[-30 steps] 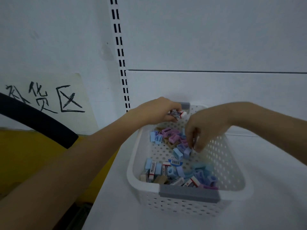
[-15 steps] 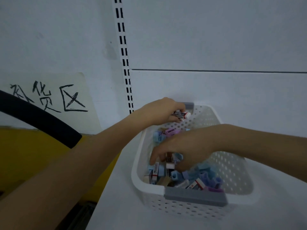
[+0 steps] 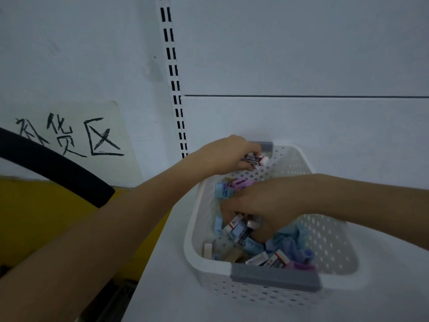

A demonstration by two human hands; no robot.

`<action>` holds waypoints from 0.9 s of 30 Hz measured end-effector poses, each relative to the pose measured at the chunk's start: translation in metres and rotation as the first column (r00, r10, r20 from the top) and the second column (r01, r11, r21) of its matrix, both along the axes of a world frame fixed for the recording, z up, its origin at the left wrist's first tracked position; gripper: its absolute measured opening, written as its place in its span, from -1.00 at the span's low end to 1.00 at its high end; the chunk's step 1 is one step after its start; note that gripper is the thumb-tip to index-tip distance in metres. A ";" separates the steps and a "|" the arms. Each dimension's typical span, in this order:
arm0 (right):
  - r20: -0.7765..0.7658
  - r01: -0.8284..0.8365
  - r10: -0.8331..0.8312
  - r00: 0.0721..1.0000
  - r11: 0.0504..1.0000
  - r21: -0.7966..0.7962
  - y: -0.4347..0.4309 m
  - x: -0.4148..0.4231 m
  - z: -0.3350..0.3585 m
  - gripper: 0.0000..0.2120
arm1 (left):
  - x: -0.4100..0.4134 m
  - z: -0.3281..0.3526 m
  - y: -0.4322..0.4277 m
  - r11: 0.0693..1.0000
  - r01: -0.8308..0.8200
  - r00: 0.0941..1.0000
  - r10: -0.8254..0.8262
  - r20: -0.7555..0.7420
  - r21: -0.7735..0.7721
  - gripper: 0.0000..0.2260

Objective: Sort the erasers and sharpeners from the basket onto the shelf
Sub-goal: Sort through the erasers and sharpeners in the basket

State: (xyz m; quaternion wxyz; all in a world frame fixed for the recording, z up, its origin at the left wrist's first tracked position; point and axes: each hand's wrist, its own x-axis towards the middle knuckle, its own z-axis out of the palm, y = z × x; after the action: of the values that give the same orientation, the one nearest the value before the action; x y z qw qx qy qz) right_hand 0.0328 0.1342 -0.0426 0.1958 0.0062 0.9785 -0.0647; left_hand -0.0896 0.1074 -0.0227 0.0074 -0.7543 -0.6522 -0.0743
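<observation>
The left hand (image 3: 228,155) pinches one white eraser (image 3: 257,159) with a dark printed sleeve. Its fingers are curled round it, and the eraser sticks out to the right of the fingertips, above the far rim of the basket (image 3: 190,238). Just below, nearer to the person, the right hand (image 3: 262,205) is inside the basket, fingers bent down and closed round a cluster (image 3: 236,226) of erasers and sharpeners. Under and around this hand lies the pile (image 3: 285,247) of blue, purple and white pieces. The basket stands on the white shelf (image 3: 160,287). Left of the left forearm are a black padded bar (image 3: 55,168) and a handwritten paper sign (image 3: 69,135).
</observation>
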 end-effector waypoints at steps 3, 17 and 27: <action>-0.009 0.031 -0.030 0.999 0.999 0.032 -0.004 0.006 0.006 -0.67 | 0.000 0.000 0.000 1.000 -0.001 1.000 0.001 -0.009 -0.002 -0.76; 0.028 -0.017 0.017 0.999 1.000 0.008 -0.008 0.007 0.014 -0.49 | 0.001 0.000 0.000 1.000 -0.008 1.000 0.008 0.002 -0.004 -0.77; -0.189 -0.052 0.026 0.982 0.990 -0.130 -0.009 0.010 0.015 -0.85 | 0.000 0.000 0.000 1.000 -0.010 1.000 0.010 0.003 -0.006 -0.77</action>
State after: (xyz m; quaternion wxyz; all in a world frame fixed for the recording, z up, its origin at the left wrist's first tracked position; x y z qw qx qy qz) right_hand 0.0428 0.1252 -0.0275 0.1043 -0.0324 0.9859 -0.1267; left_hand -0.0894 0.1071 -0.0231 0.0046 -0.7508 -0.6563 -0.0737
